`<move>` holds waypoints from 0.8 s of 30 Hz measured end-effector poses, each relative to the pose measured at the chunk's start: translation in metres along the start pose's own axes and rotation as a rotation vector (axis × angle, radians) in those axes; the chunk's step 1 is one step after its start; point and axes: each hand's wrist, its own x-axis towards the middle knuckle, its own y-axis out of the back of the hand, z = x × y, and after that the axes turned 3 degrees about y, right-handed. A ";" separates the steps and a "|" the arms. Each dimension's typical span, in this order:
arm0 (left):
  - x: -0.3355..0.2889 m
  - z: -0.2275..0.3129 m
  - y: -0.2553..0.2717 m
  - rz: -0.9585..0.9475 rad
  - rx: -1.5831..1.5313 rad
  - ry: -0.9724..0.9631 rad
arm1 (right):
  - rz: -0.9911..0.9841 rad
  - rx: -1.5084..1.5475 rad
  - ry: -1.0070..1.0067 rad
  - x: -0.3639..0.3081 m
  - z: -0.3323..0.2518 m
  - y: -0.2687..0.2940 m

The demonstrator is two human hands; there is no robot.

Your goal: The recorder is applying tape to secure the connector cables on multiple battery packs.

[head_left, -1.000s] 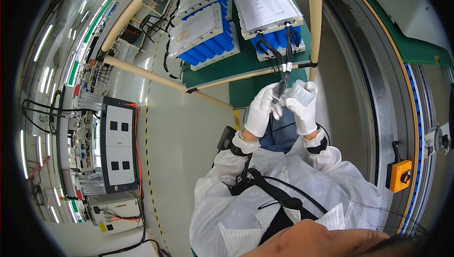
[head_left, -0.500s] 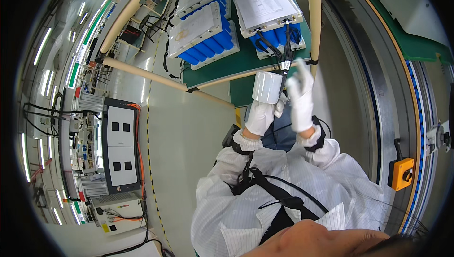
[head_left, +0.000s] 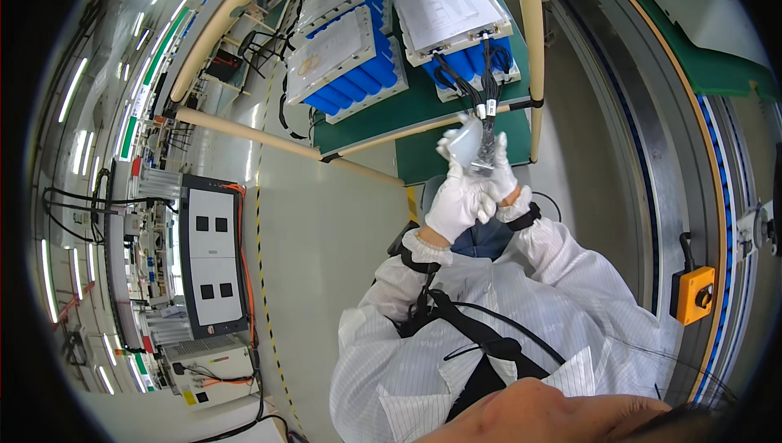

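Note:
A bundle of black cables [head_left: 487, 129] with white labels runs down from a blue battery pack [head_left: 463, 64] to my gloved hands. Its lower part has a clear, shiny wrap. My left hand [head_left: 456, 207] is closed at the bundle's lower end, fingers curled. Against the bundle's left side is a tilted roll of glossy clear film [head_left: 466, 146]. Close on the right, my right hand [head_left: 503, 172] curls around the bundle and appears to grip the roll from behind. White fingertips show left of the roll; the hands overlap, so the exact grips are partly hidden.
More blue battery packs [head_left: 346, 60] stand on the green-topped cart [head_left: 379, 129], which has beige tube rails [head_left: 533, 52]. To the right runs a metal conveyor line with an orange switch box [head_left: 694, 296]. A grey-and-white cabinet [head_left: 213, 255] stands left.
My right hand has come down and in against the cable bundle. The film roll has tilted and now shows narrower. My left hand's fingers have shifted slightly lower.

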 end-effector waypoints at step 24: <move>0.034 0.033 -0.069 0.091 1.025 0.169 | 0.598 -0.960 0.326 -0.065 -0.062 -0.039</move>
